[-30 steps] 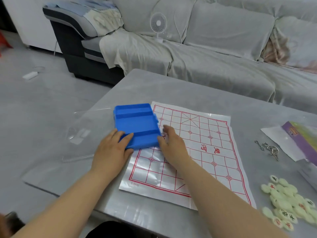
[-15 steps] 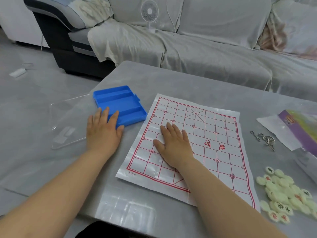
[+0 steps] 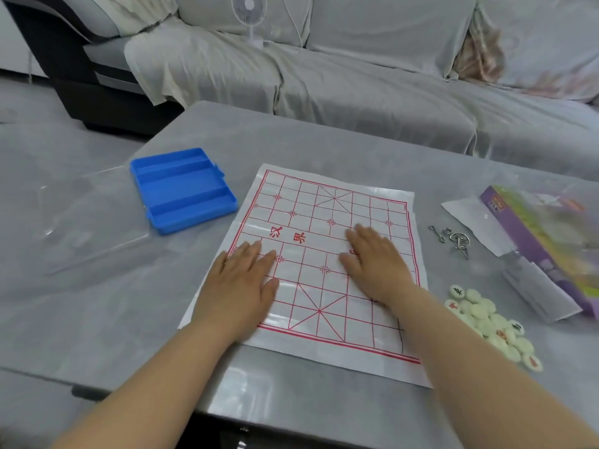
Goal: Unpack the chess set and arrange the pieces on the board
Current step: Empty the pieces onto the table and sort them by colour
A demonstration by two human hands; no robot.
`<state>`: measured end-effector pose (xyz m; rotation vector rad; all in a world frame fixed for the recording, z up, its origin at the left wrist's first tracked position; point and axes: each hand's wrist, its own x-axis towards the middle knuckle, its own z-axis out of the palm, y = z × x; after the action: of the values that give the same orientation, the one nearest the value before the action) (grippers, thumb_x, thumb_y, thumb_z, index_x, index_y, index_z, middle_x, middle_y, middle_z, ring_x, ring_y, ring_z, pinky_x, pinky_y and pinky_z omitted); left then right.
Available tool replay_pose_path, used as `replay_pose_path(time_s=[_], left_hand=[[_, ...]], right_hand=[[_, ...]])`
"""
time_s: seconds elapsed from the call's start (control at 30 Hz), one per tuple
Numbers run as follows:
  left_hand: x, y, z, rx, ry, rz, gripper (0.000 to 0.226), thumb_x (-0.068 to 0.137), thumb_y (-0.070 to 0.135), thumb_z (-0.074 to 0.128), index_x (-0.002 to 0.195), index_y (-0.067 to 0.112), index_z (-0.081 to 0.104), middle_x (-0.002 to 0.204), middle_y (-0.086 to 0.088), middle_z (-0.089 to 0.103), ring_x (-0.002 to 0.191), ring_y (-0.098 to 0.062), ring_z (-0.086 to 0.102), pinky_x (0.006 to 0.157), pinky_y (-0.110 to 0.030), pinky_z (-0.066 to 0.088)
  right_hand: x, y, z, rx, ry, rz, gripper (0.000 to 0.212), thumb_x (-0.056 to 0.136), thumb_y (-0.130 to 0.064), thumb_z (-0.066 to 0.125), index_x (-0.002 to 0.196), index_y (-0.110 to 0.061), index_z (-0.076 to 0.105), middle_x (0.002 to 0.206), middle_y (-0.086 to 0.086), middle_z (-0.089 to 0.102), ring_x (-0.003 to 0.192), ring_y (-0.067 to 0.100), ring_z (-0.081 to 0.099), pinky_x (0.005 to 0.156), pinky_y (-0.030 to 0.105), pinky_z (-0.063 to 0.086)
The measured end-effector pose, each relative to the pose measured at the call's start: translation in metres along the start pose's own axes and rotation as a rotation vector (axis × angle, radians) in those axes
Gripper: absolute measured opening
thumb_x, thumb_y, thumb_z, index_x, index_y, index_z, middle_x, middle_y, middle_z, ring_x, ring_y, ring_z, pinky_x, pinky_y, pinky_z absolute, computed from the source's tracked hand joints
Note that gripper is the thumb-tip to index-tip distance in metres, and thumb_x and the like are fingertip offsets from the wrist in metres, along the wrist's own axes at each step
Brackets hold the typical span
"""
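The board (image 3: 311,202), a white sheet printed with a red grid and red characters, lies flat on the bench (image 3: 324,134). The pieces (image 3: 489,322), pale round discs marked red or black, sit heaped near its right edge. The blue case (image 3: 183,191), open side up with three troughs, lies just beyond its far left corner.

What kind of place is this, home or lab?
Most likely a home living room: a cloth-draped sofa stands behind the grey table, a small white fan sits on it, and a paper chess board lies on the table.

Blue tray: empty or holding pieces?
Empty. All three channels of the blue tray show bare plastic; the chess pieces lie heaped on the table, right of the board.
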<state>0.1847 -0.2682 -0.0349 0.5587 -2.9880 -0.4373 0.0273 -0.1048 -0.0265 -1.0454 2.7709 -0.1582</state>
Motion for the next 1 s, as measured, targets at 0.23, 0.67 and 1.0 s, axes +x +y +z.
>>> replay_pose_path(time_s=[0.23, 0.67, 1.0], left_hand=[[0.002, 0.003, 0.001, 0.019, 0.016, -0.131, 0.059, 0.091, 0.05, 0.022, 0.143, 0.029, 0.005, 0.154, 0.004, -0.002, 0.14, -0.012, -0.003, 0.112, -0.032, -0.004], [0.006, 0.003, 0.004, 0.099, 0.039, -0.173, 0.063, 0.085, 0.056, 0.013, 0.142, 0.033, -0.003, 0.153, 0.008, -0.005, 0.14, -0.01, -0.004, 0.112, -0.03, -0.004], [0.002, 0.006, -0.005, 0.061, 0.035, -0.108, 0.051, 0.093, 0.04, 0.019, 0.142, 0.029, 0.011, 0.153, 0.004, 0.006, 0.14, -0.013, 0.002, 0.113, -0.033, 0.0]], right_hand=[[0.042, 0.001, -0.012, -0.011, 0.173, 0.16, 0.051, 0.094, -0.031, 0.031, 0.14, -0.01, 0.024, 0.151, 0.013, 0.017, 0.138, 0.027, 0.016, 0.113, 0.038, 0.012], [0.139, -0.004, -0.009, 0.008, 0.103, -0.084, 0.057, 0.093, -0.046, 0.029, 0.142, -0.018, 0.022, 0.153, 0.005, 0.015, 0.141, 0.021, 0.012, 0.114, 0.039, 0.008], [0.025, 0.093, -0.06, 0.364, 0.313, 0.213, 0.046, 0.088, -0.021, 0.054, 0.133, -0.017, 0.042, 0.136, 0.004, 0.044, 0.119, 0.018, 0.042, 0.096, 0.029, 0.033]])
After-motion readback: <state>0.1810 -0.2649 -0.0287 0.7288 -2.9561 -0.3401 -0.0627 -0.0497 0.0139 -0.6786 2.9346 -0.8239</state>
